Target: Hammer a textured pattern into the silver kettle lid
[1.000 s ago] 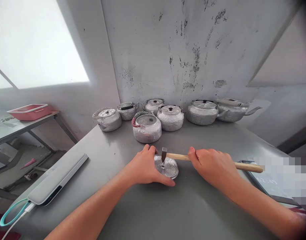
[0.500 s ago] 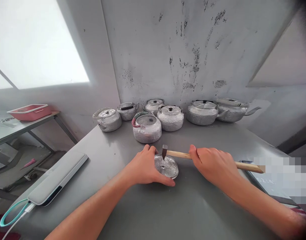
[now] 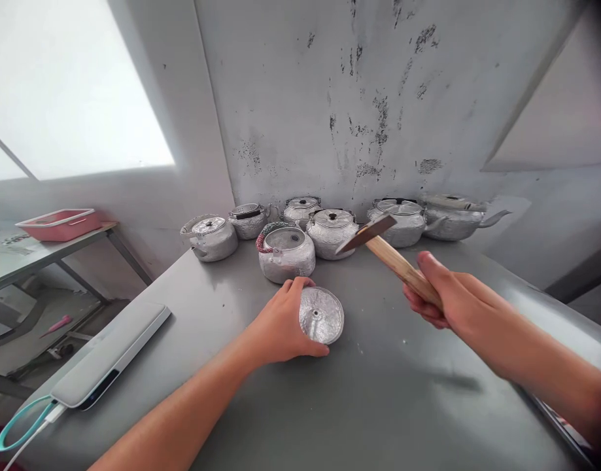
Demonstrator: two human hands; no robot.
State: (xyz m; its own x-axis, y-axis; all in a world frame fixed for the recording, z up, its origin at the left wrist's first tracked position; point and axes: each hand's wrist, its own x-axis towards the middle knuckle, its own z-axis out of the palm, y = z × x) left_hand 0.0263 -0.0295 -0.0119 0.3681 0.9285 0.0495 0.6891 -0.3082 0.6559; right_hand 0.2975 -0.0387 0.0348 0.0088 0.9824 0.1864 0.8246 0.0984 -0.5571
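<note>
My left hand (image 3: 285, 324) grips a round, dented metal kettle lid (image 3: 324, 317) by its left edge, thumb at the near side and fingers at the far side. The lid has a small hole at its centre and is tilted above or against the grey table. Raised to the right, my right hand (image 3: 445, 288) is closed around the wooden handle of a hammer (image 3: 393, 255). The hammer's head is up and away from the lid, in front of the kettles. Just behind the lid stands an open kettle (image 3: 287, 261) with a red and green wrapped handle.
Several dented metal kettles line the wall, among them a lidded one (image 3: 332, 235) and one with a long spout (image 3: 454, 219). A grey power bank (image 3: 111, 356) with cables lies on the table's left side. A pink basket (image 3: 59, 226) sits on a side table.
My right hand has lifted the hammer off the lid, up and to the right, with its head now tilted. The lid has shifted slightly left and turned more toward the camera.
</note>
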